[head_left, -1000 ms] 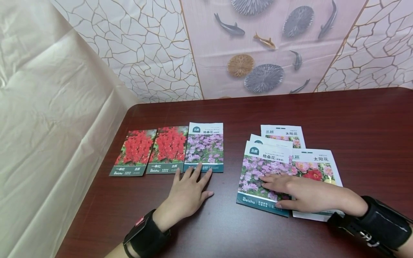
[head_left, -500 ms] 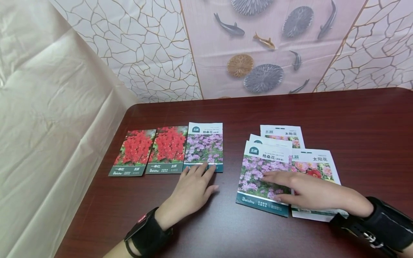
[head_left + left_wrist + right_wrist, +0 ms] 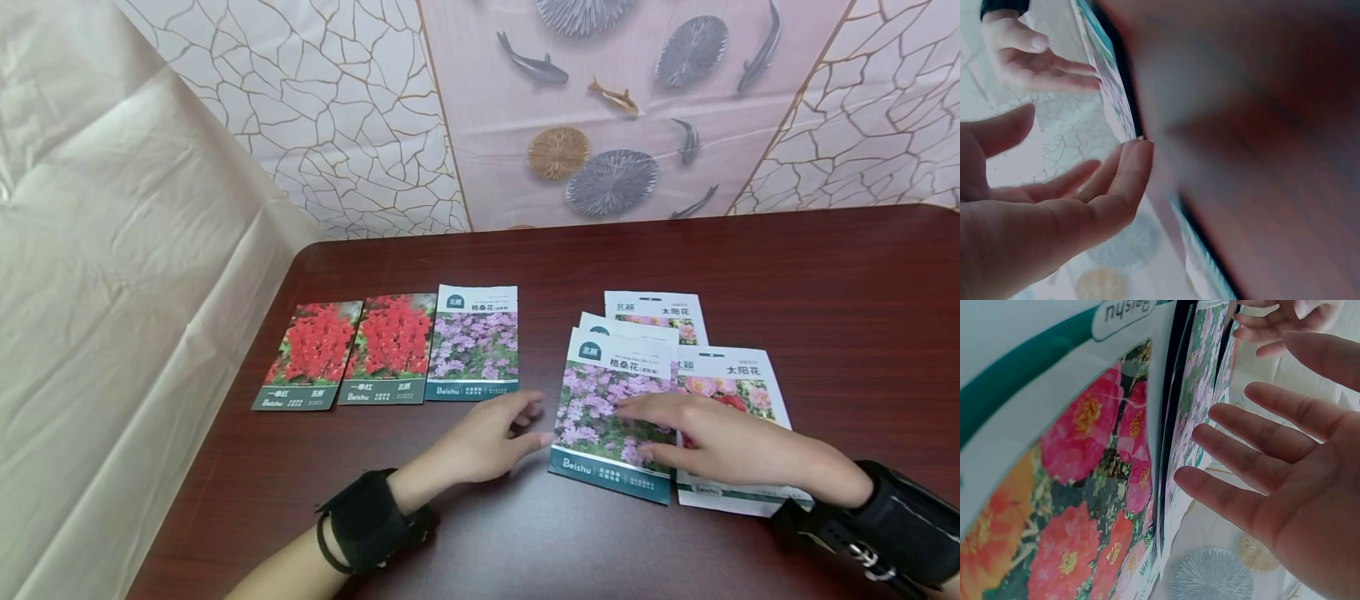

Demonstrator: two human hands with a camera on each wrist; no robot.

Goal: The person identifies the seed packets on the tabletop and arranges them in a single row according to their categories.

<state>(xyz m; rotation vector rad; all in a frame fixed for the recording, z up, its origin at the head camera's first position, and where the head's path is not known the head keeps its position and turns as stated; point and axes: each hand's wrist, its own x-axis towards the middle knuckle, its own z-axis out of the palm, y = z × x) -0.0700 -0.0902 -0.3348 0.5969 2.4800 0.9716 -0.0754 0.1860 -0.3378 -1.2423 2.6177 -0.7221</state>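
In the head view my left hand is between two groups of flower seed packets, its fingers loosely bent and holding nothing. Its fingertips are close to the left edge of the front purple-flower packet. My right hand extends over that same packet with relaxed fingers; whether they touch it I cannot tell. Under it a second purple-flower packet shows only its top strip. Two white packets with pink and red flowers, one nearer and one at the back, lie partly covered. The right wrist view shows straight, spread fingers.
To the left, two red-flower packets, one outermost and one beside it, lie in a row with a purple-flower packet. All rest on a dark brown table. A patterned cloth hangs behind; pale fabric hangs on the left.
My left hand has left the bottom edge of the left purple-flower packet and moved right, towards the overlapping packets. My right hand has shifted only slightly; the packets stay in place.
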